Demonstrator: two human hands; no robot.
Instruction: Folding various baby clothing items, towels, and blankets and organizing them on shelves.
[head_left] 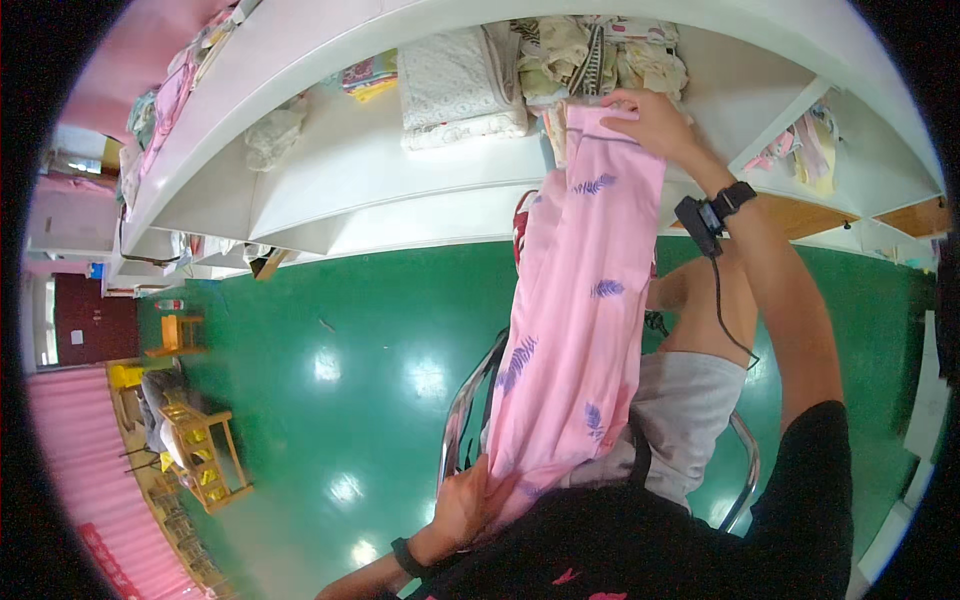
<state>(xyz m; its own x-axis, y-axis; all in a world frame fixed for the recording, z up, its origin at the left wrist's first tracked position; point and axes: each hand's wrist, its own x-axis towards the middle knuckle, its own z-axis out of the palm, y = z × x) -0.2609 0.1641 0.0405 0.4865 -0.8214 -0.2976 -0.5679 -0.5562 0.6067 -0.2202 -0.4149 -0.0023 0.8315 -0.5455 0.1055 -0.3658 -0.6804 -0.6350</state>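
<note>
A long pink garment (585,290) with purple feather prints is stretched lengthwise over my lap, from the shelf edge down to my waist. Its exact kind cannot be told while it is folded narrow. My right hand (650,122) pinches the far end, where a dark seam line crosses the cloth. At the near lower left end, my left hand (462,508) grips the fabric with bent fingers. Just beyond the right hand lies a pile of folded clothes (598,62) in pale yellow and white. Left of that pile is a folded white quilt (460,85).
The white shelf (350,175) curves across in front of me, with a small colourful stack (370,75) on it. I sit on a metal-framed chair (455,425) over a green floor (340,350). A yellow wooden chair (215,450) stands at far left. A cord hangs from a wrist device (708,215).
</note>
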